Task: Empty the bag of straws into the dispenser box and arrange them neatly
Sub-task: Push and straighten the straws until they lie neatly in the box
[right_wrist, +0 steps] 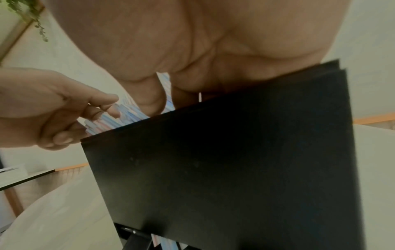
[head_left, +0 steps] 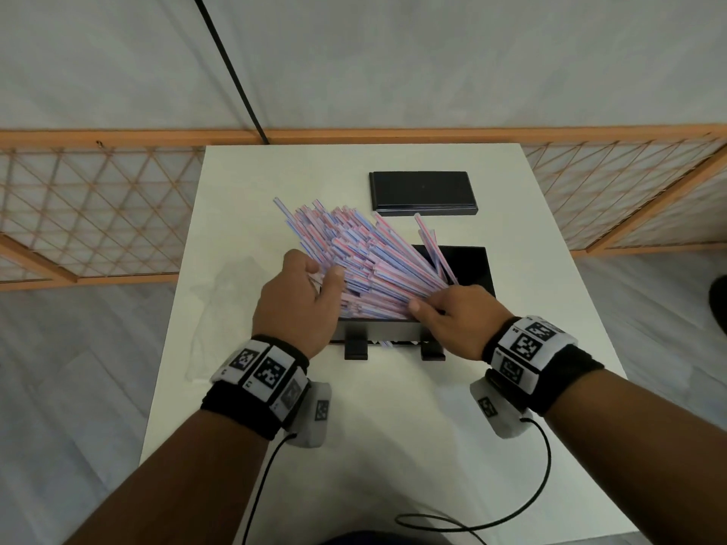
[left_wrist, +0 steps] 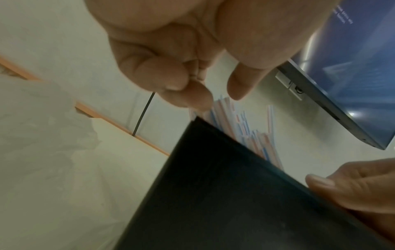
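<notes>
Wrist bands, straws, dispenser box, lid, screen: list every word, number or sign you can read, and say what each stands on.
No text reads clearly.
Wrist bands: black-and-white square code markers; the tiny characters beside them are too small to read.
Screen: pale lines of writing, too blurred to read.
Straws, dispenser box, lid: no writing visible.

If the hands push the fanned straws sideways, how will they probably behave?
The straws look thin and light, so they would likely slide and scatter. They fan past the dispenser box, so some may tip out. Being round, fallen ones could roll on the table.
</notes>
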